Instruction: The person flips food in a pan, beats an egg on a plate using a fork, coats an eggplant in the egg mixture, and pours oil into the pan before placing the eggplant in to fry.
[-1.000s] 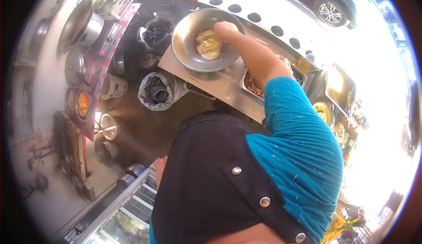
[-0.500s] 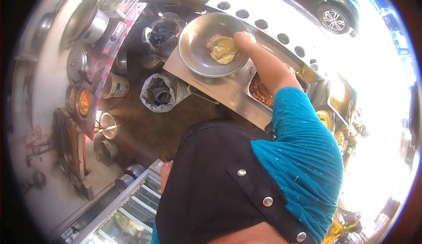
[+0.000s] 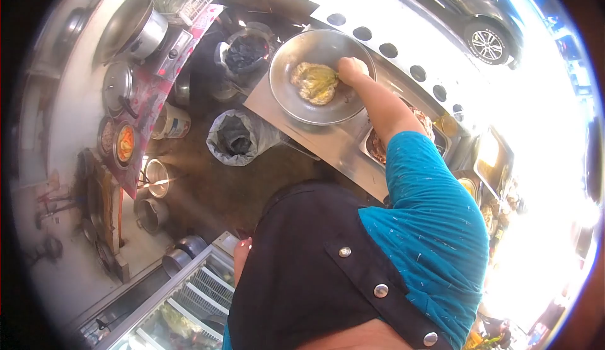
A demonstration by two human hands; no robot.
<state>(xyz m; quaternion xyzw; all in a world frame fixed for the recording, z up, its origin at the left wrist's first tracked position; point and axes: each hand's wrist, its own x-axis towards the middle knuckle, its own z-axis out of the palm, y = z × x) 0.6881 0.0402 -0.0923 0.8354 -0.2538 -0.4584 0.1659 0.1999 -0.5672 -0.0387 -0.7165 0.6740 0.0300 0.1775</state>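
Note:
A wide, shallow metal bowl (image 3: 287, 101) sits on the steel counter. Inside lies a flattened eggplant (image 3: 315, 84), yellowish-green, with a lumpy pale coating over its broad end. My right hand (image 3: 353, 71) reaches over the bowl's far right rim, its fingers closed on the narrow stem end. Only part of my left hand (image 3: 242, 252) shows, low beside the dark apron and close to the glass-topped chest (image 3: 195, 293); most of its fingers are hidden.
A metal tray of dark reddish-brown food (image 3: 377, 148) stands right of the bowl. Charcoal fills a stove (image 3: 246, 54) behind it. A bag-lined bin (image 3: 220, 142) stands on the floor. Pots and a bowl of orange food (image 3: 126, 143) line the left table.
My right hand has drawn the eggplant slightly left and toward me relative to the bowl, its coated end shifting across the metal. The whole view has shifted a little. My left hand stays low.

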